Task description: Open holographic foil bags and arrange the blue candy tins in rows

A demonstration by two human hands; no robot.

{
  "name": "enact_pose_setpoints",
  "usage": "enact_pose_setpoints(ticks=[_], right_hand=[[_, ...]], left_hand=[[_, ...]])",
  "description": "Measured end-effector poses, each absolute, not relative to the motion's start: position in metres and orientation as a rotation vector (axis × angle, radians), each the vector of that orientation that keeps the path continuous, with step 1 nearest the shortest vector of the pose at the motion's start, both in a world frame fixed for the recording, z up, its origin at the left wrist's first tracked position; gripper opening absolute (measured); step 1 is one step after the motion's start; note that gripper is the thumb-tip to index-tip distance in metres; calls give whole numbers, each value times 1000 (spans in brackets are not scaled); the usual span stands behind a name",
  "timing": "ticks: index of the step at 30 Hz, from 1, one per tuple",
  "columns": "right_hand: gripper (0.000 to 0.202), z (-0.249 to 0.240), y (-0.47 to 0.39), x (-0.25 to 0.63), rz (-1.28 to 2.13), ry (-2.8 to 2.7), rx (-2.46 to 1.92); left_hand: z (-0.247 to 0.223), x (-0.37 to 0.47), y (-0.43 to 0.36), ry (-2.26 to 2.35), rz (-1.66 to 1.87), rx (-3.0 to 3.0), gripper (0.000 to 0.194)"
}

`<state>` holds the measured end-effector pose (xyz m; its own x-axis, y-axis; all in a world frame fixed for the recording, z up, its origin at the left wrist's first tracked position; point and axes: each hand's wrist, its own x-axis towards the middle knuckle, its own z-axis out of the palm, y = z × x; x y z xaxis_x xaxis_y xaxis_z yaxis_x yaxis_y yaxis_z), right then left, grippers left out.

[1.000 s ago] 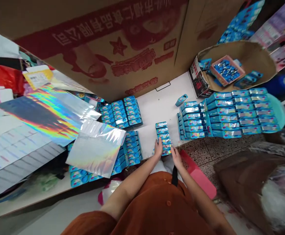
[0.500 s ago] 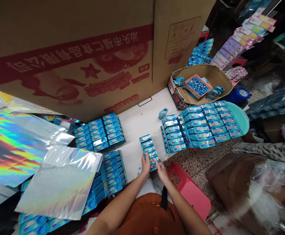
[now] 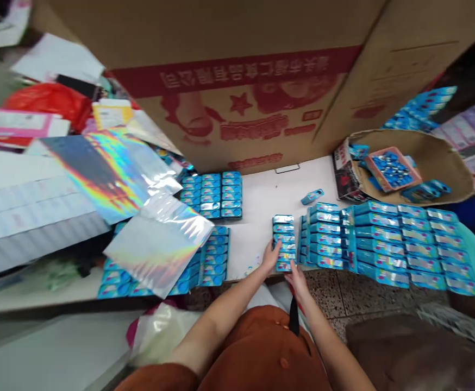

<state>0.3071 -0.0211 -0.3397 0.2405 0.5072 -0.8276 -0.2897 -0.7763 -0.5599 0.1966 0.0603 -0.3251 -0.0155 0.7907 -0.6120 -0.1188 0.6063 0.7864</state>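
On the white tabletop lies a short row of small blue boxes (image 3: 283,229) with shiny silver-edged fronts. My left hand (image 3: 270,256) holds the row at its left side, thumb and fingers pressed on it. At the near right corner, my right hand (image 3: 298,281) has its fingers closed against the last boxes. Just to the right stands a longer block of similar blue boxes (image 3: 326,231), close beside the row. A single loose blue box (image 3: 312,196) lies farther back.
Behind rises a large cardboard carton (image 3: 237,103). A cut-down carton (image 3: 437,157) at the right holds a pink tray (image 3: 414,176) of small blue-and-silver parts. More blue boxes (image 3: 211,193) stand at the left, near iridescent sheets (image 3: 160,239). Several blue rows (image 3: 419,244) extend rightward.
The view has turned left, showing more of the left side. The row between my hands now lies straighter and nearer the block on its right. Both hands stay on it.
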Motion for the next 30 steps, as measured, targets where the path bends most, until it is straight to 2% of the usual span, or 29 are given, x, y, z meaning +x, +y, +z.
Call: enact_pose_setpoints(ticks=[4, 8, 12, 14, 17, 19, 20, 22, 24, 30], right_hand=[[59, -332, -31, 308, 1695, -173, -1924], [60, -323, -52, 290, 1853, -176, -1939], [64, -317, -64, 254, 1932, -297, -1891], [62, -316, -62, 234, 1908, -348, -1866], [56, -318, -54, 208, 1874, -400, -1823], [54, -318, -47, 195, 1859, -442, -1801], [52, -318, -44, 189, 1851, -461, -1796], [50, -317, -41, 180, 1834, -492, -1795], [48, -316, -40, 174, 1819, -509, -1800], [44, -318, -41, 165, 1774, -523, -1843]], left_hand=[[-294, 166, 48, 1449, 868, 825, 45], [-243, 113, 16, 1491, 904, 1364, 25], [-199, 41, -7, 1823, 943, 1720, 19], [-189, 4, -6, 2102, 871, 1769, 34], [-190, -43, 9, 2356, 607, 1767, 78], [-197, -66, 19, 2345, 415, 1780, 90], [-200, -76, 23, 2300, 339, 1794, 85], [-203, -91, 27, 2187, 267, 1830, 64], [-198, -105, 26, 2128, 320, 1854, 51], [-151, -149, 0, 2384, 443, 1831, 52]])
